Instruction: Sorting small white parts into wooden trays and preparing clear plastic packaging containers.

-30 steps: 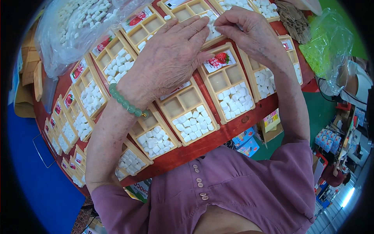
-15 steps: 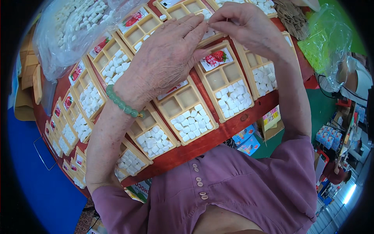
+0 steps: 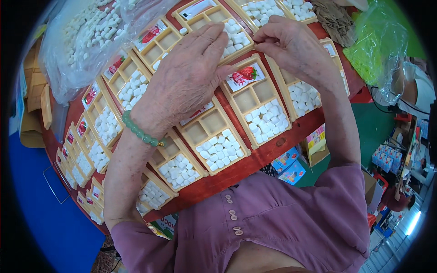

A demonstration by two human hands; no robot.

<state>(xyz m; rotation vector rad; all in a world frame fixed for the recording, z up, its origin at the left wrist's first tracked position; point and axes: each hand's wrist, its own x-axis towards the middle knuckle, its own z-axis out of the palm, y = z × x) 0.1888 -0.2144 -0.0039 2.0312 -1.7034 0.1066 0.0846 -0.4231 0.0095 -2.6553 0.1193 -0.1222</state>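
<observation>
Several left fingers (image 3: pixel 207 41) extend; right fingers (image 3: pixel 267 32) nearly pinch beside white pieces (image 3: pixel 235 36)

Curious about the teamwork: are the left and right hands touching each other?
Apart. The head view shows white marshmallow-like pieces in the gap between left hand and right hand.

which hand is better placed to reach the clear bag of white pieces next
Probably the left hand: it's nearer the clear bag; the right hand is farther off, beyond the left.
</observation>
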